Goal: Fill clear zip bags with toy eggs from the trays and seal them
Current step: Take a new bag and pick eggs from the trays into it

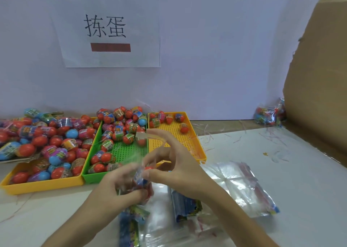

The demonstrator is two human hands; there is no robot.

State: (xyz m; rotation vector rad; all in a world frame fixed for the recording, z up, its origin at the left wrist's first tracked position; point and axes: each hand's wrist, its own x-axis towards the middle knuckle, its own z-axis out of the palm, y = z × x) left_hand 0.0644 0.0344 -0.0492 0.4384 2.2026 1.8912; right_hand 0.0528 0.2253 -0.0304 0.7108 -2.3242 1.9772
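My left hand (120, 183) is curled round the lower part of a small clear plastic zip bag (141, 137), which stands up between my hands. A red-and-blue wrapped toy egg (142, 182) shows inside it, blurred. My right hand (174, 164) pinches the bag's side between thumb and forefinger, its other fingers spread wide.

Just beyond my left hand sits a green perforated plastic tray (93, 178) part-filled with loose wrapped eggs (120, 132). Left of that is a yellow plastic tray (43, 185) heaped with more. Beyond my right hand a second yellow perforated tray (200, 153) holds only a few at its far end.

Right of my right hand a stack of flat clear zip bags (242, 186) lies on the white worktop (300, 171). Under my wrists lie blue printed packets (185, 205) on clear film. Far to the right, a filled bag of eggs (268, 114) rests against a brown cardboard sheet (319, 77).
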